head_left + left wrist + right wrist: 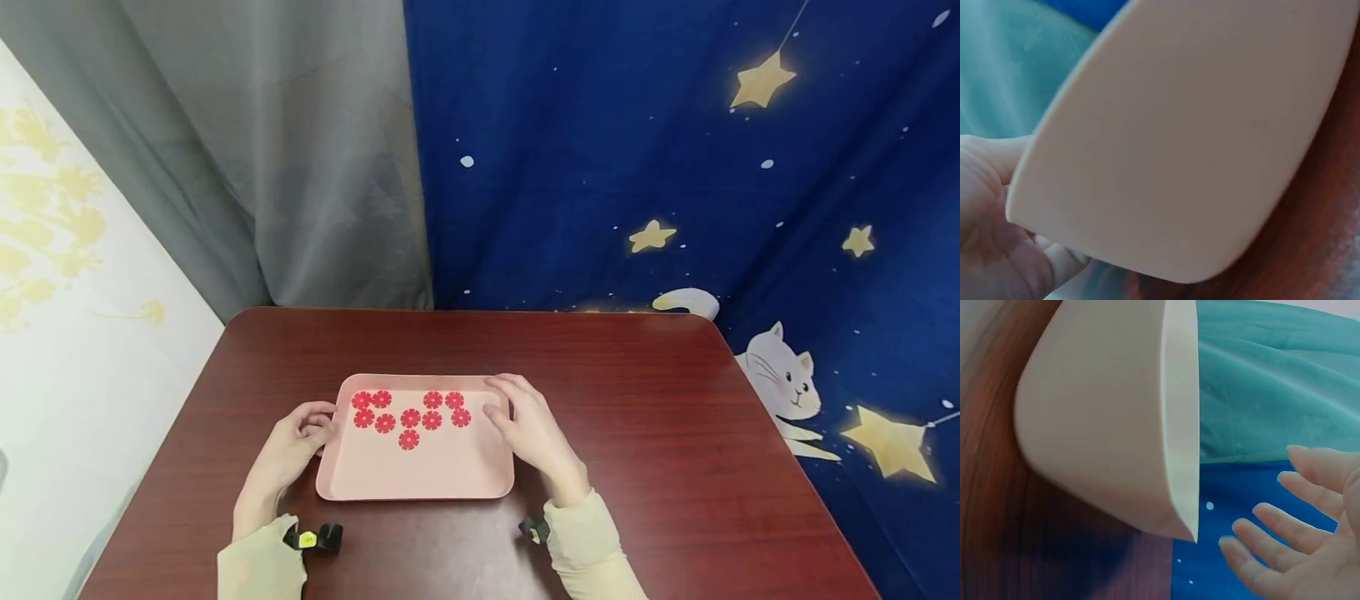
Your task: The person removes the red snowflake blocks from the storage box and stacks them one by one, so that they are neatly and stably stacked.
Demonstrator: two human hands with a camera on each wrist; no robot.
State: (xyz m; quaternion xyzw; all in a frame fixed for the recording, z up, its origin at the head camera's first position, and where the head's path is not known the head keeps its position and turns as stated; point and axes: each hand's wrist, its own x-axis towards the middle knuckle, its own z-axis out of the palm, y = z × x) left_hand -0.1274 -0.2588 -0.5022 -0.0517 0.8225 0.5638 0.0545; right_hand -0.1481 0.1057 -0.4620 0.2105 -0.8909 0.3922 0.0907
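A pink rectangular tray [420,479] sits on the table, with several red notched, flower-like discs [408,439] lying in its upper part. At the tray's left side, my left hand [294,442] grips the rim with curled fingers. In the left wrist view, part of that hand [997,231] is hidden behind the tray wall [1172,150]. My right hand [534,425] hovers by the tray's upper right corner, its fingers spread and relaxed. The right wrist view shows this hand [1304,537] apart from the tray [1097,412], holding nothing.
The dark red wooden table [645,400] extends around the tray. Behind it hang a grey curtain [337,167] and a blue curtain with stars [562,167]. A white wall [90,275] stands at the left. Black straps with small devices [318,538] are worn at the wrists.
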